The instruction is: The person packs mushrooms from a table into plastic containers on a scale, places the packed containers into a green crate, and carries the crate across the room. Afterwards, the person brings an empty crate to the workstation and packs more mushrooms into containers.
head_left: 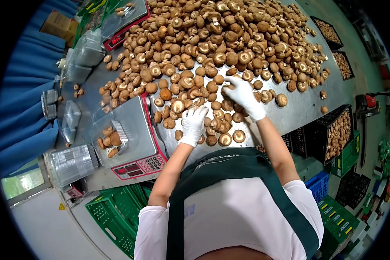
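Observation:
Both my hands wear white gloves and work among loose brown mushrooms on a metal table. My left hand (193, 123) is bent down over the small mushrooms near the front, its fingers curled and close together; whatever lies under the fingertips is hidden. Farther right, my right hand (245, 97) reaches in from the side with its fingers apart, just over a brown mushroom at the edge of the spread. A pale-gilled mushroom (177, 105) lies left of my left hand. Several mushrooms, among them an upturned one (225, 139), sit between my hands and the apron.
A large mushroom heap (203, 32) covers the table's far side. At left, a red-edged scale (138, 149) bears a clear tray of mushrooms (112, 141). Stacked clear trays (73, 164) stand beside it. Mushroom-filled black crates (338, 134) are at right; green crates (117, 216) sit below.

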